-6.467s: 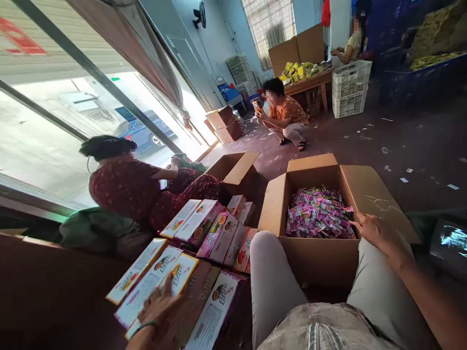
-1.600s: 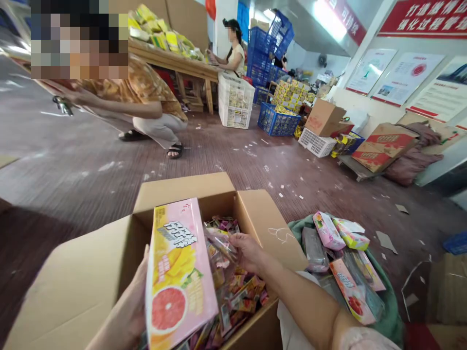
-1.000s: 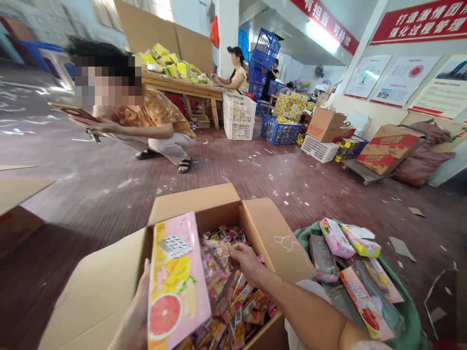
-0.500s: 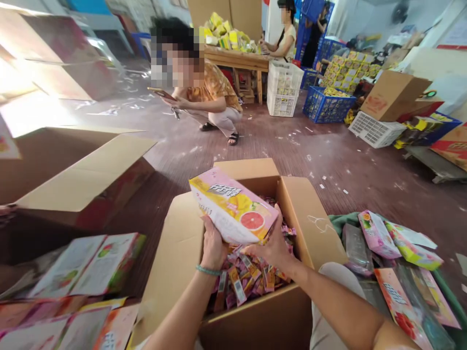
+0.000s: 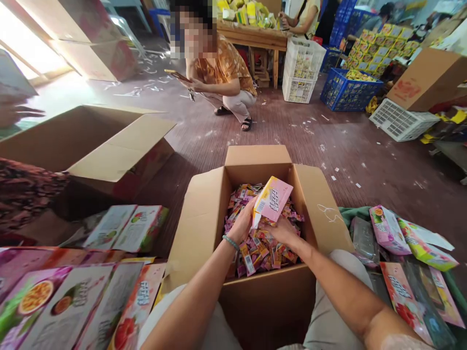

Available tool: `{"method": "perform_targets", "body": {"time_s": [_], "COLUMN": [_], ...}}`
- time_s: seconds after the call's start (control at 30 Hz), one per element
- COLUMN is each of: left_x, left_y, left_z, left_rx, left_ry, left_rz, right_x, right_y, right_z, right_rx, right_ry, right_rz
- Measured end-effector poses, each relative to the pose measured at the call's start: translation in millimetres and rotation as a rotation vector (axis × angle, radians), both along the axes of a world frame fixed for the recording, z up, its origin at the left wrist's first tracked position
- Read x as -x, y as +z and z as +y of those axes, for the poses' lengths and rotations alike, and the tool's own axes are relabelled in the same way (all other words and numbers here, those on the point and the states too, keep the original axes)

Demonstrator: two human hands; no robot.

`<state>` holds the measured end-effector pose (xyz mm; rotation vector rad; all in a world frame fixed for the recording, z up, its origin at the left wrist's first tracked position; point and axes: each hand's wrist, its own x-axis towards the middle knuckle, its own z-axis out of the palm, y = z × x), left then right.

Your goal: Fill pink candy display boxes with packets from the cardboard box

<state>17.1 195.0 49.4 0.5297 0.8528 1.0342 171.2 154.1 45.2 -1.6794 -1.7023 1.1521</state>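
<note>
An open cardboard carton (image 5: 199, 228) stands between my knees, filled with several small pink and purple candy sachets (image 5: 260, 248). Both hands are inside it holding a pink and yellow printed box (image 5: 273, 200) tilted on end above the sachets. My left hand (image 5: 243, 223), with a green bracelet at the wrist, grips the box's lower left side. My right hand (image 5: 280, 230) holds it from below on the right.
Flat printed boxes (image 5: 73, 301) lie stacked at my left. More boxes and wrappers (image 5: 404, 248) rest on a green cloth at my right. A second open carton (image 5: 109, 150) stands left. A person crouches with a phone (image 5: 222, 78) beyond; crates (image 5: 302, 73) and a table behind.
The view swung left and down onto the carton. The pink box has been lowered from above the carton into it and turned on end; both hands moved down with it.
</note>
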Motion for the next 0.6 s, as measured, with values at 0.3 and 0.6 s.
{"method": "perform_targets", "body": {"time_s": [0.3, 0.6], "left_x": [35.3, 65.0], "left_y": [7.1, 20.1], "left_z": [5.2, 7.1], "left_rx": [0.089, 0.218], "left_ry": [0.097, 0.309], "left_rz": [-0.2, -0.322], "right_x": [-12.6, -20.5], "right_y": [2.9, 32.4], "right_z": [-12.2, 2.9], "right_rx": [-0.539, -0.492], "right_ry": [0.178, -0.113], "right_rz": [-0.161, 0.324]}}
